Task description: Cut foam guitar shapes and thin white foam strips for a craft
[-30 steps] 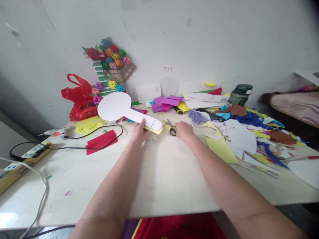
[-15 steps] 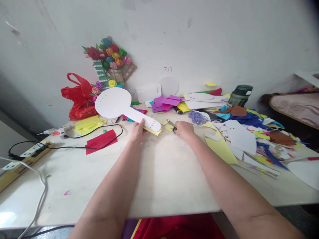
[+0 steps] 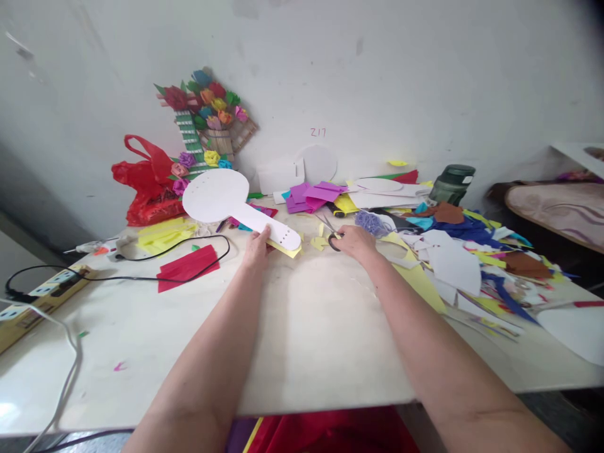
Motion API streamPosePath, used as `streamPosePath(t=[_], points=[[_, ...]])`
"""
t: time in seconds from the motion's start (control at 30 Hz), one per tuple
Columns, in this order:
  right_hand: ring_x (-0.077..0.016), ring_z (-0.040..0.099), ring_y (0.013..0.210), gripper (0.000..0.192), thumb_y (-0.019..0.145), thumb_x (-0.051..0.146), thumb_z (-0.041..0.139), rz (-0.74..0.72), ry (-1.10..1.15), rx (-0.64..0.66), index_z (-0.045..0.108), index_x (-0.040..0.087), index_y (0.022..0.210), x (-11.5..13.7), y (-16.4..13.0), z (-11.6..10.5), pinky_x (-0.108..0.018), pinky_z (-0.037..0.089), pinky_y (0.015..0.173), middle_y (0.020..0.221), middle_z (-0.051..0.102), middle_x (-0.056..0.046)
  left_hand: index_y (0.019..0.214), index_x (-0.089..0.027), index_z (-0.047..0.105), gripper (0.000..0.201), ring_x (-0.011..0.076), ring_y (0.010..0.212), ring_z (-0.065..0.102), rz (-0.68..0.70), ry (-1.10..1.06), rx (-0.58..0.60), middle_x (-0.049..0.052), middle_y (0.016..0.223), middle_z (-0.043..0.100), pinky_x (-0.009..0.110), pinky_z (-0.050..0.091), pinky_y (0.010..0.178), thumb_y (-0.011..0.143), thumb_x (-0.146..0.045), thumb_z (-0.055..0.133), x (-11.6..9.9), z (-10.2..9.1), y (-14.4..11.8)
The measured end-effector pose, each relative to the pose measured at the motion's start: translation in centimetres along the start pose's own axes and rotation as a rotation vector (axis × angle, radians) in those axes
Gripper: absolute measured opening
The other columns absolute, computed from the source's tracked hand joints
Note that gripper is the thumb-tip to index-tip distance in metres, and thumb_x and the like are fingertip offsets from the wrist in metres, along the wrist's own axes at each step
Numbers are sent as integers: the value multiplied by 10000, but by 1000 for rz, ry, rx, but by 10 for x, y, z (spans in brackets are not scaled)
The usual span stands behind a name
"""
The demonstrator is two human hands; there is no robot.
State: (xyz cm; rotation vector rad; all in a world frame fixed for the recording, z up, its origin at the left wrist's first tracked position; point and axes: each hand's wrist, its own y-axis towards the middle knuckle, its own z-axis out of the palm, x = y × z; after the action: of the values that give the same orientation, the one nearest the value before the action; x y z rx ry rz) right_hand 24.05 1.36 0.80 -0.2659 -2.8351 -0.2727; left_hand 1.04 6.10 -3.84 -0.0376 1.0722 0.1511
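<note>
My left hand (image 3: 257, 247) is closed on the strip end of a white paddle-shaped paper cutout (image 3: 216, 195), thumb on top. The cutout has a round head and small holes at both ends. Yellow paper (image 3: 291, 253) shows under the strip, along its edge. In my right hand (image 3: 356, 241) is a pair of scissors (image 3: 334, 240) with dark handles, the blades pointing up and to the left, apart from the cutout. Small yellow scraps (image 3: 319, 242) lie on the table between the two hands.
Coloured paper scraps (image 3: 455, 258) are heaped at the right, below a dark green bottle (image 3: 452, 184). Purple yarn (image 3: 370, 222) lies behind my right hand. Red paper (image 3: 189, 269), a black cable (image 3: 141, 279) and a power strip (image 3: 42, 305) are at the left.
The scissors have turned slightly, showing more of their handles and blades. My right hand has shifted a little, and the cutout stays in my left hand.
</note>
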Motion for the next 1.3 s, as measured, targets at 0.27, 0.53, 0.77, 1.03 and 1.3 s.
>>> streamPosePath(t=[0.27,0.53,0.77,1.03,1.3], points=[[-164,605,628,370,625,433,668,10,730,63,595,170,875,10,-1,7,-235,422,490,720,646,-52,876,-135,582,201,188,744,641,-38,30,127,73,813,669,334,520,720,733,-265,636,-2,3,-5],[-82,509,439,473,511,289,763,-197,1158,349,502,187,891,41,-22,29,-171,361,392,538,552,60,883,-113,638,273,230,731,655,-121,89,370,103,777,686,295,517,645,655,-243,712,-11,12,-20],[-84,493,468,513,521,312,729,-277,1297,206,423,222,922,59,-30,38,-198,400,455,567,552,81,878,-125,633,296,253,784,655,-61,-92,365,108,803,691,325,527,678,680,-336,695,-14,19,-21],[-80,497,463,501,527,365,714,-187,1361,113,413,227,903,60,-25,45,-217,427,492,579,564,85,893,-98,635,250,266,809,654,-157,-62,467,127,791,690,349,529,719,678,-216,687,-7,21,-24],[-83,505,476,425,563,338,707,-393,1071,525,550,128,896,24,-17,15,-187,367,413,558,543,44,841,-93,633,166,222,702,664,-139,-62,296,105,726,687,328,543,673,696,-171,648,-13,5,-12]])
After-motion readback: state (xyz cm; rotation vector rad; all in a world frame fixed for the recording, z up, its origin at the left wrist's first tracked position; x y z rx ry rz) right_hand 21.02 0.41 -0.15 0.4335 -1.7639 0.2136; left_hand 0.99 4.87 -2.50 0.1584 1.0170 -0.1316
